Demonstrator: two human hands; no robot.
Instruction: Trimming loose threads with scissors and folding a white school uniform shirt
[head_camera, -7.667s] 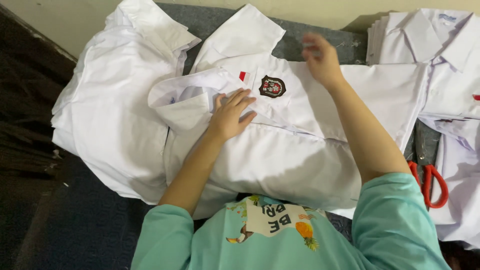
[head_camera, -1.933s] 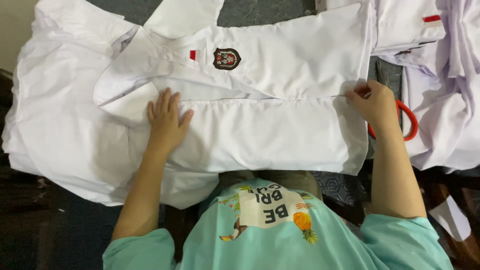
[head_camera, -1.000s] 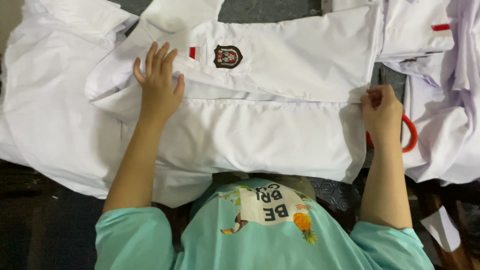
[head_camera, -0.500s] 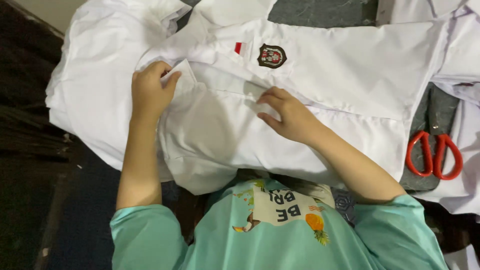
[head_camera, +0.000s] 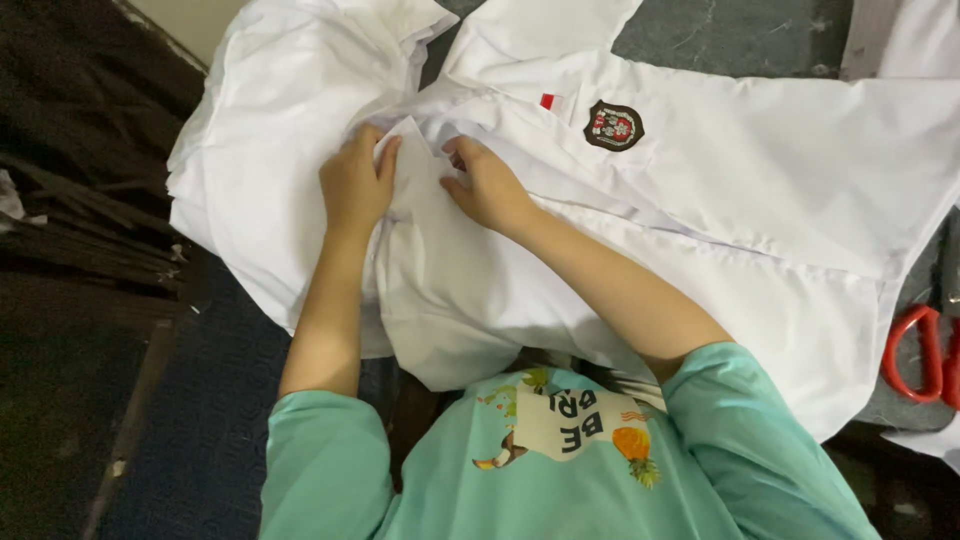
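On the white shirt (head_camera: 700, 200), left hand (head_camera: 355, 185) and right hand (head_camera: 490, 185) pinch its collar (head_camera: 415, 150).

Looks like a small sewing workshop: stacked white uniform shirts (head_camera: 300, 170), red-handled scissors (head_camera: 915, 355), grey worktop (head_camera: 740, 35).

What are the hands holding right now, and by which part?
Both the left hand and right hand pinch the white shirt at a folded flap near its collar.
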